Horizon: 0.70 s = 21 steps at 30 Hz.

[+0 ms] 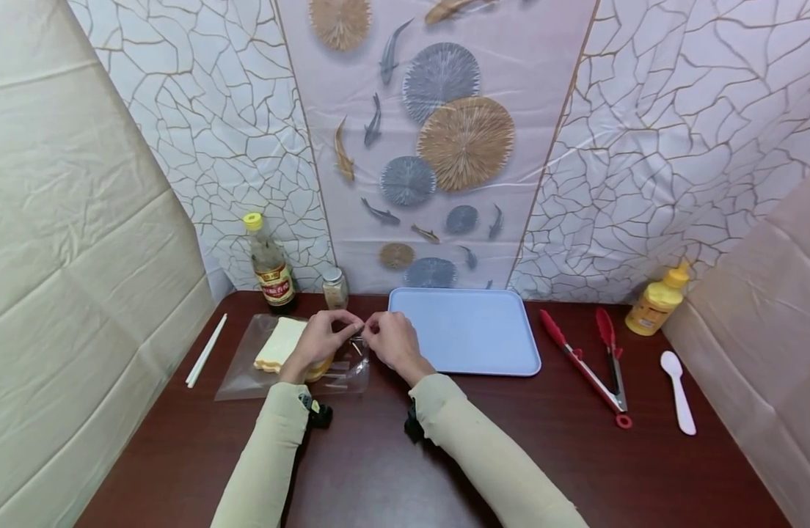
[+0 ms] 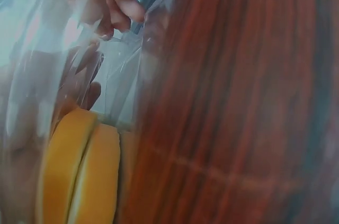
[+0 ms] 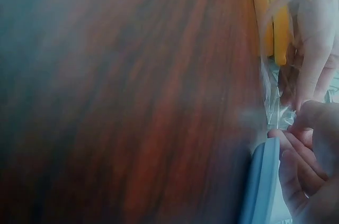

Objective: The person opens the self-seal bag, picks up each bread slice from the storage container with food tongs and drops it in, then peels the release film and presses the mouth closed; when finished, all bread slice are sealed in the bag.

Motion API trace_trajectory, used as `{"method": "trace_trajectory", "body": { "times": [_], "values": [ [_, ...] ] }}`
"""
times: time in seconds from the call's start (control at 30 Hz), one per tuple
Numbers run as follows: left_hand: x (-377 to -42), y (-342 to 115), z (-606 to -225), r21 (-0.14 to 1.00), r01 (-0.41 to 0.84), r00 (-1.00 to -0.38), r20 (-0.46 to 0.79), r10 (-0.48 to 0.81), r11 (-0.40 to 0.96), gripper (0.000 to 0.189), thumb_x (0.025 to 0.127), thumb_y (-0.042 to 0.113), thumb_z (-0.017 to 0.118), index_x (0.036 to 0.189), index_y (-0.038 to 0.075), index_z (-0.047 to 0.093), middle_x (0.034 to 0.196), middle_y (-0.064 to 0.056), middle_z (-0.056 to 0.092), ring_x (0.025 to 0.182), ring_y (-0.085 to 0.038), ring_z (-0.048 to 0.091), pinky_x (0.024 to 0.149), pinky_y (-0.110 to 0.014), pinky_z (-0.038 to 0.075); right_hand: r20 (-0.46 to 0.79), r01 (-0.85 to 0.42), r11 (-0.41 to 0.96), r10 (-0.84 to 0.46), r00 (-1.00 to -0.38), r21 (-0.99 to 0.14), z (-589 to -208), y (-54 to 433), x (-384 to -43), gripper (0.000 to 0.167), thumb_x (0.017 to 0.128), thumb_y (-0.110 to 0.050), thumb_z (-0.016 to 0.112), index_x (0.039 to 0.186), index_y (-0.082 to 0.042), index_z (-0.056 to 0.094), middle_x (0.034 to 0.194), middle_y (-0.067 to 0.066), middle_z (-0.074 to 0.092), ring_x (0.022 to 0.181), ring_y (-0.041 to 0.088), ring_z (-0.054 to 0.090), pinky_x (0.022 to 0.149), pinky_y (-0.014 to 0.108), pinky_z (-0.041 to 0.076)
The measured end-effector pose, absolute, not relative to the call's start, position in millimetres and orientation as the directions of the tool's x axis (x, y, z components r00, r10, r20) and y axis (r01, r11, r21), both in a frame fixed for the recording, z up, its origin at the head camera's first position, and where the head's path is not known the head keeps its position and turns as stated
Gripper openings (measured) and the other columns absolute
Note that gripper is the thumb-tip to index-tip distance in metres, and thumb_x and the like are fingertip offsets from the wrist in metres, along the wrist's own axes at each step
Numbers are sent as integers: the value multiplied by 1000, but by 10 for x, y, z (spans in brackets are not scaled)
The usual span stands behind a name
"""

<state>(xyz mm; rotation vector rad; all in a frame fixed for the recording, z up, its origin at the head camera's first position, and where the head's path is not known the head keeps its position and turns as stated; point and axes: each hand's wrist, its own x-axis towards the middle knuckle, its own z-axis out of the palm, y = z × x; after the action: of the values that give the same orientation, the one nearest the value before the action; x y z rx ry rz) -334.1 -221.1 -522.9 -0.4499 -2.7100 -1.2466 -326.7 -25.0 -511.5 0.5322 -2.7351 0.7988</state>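
A clear plastic bag (image 1: 238, 378) lies flat on the dark table with sliced bread (image 1: 279, 342) inside it. Its right end is lifted between both hands. My left hand (image 1: 319, 337) reaches over the bread and pinches the bag's edge between thumb and forefinger. Close beside it, my right hand (image 1: 393, 342) pinches the same edge, the fingertips of both nearly touching. In the left wrist view the orange-brown crusts (image 2: 85, 166) show through the film. The right wrist view shows the fingers (image 3: 302, 155) bent at the crumpled film, next to the tray's rim.
A blue tray (image 1: 471, 330) sits right of the bag. Behind stand a sauce bottle (image 1: 273, 268) and a small jar (image 1: 335, 288). White chopsticks (image 1: 207, 350) lie at left. Red-handled tongs (image 1: 590, 367), a white spoon (image 1: 679, 392) and a yellow squeeze bottle (image 1: 657, 302) are at right.
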Motion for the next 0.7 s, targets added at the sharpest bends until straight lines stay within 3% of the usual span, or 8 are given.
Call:
{"method": "trace_trajectory", "body": {
  "times": [0.33,0.7],
  "values": [
    [-3384,-2188,-5204,708,337,-941,265,209,621,12,107,21,71,106,11,78,106,-6,81,107,-25,74,101,-47,56,330,-428,745,-289,-899,-512,-5089,-141,-3236,13,95,-18,76,84,-21,83,77,-9,78,72,10,69,66,25,54],
    [-3357,-2203,-5229,723,317,-948,250,196,614,15,107,25,71,107,13,79,109,-7,82,111,-27,74,103,-49,55,311,-450,646,-326,-893,-616,-5139,-152,-3284,11,101,-22,78,105,-14,84,96,-2,84,83,8,77,74,23,61]
  ]
}}
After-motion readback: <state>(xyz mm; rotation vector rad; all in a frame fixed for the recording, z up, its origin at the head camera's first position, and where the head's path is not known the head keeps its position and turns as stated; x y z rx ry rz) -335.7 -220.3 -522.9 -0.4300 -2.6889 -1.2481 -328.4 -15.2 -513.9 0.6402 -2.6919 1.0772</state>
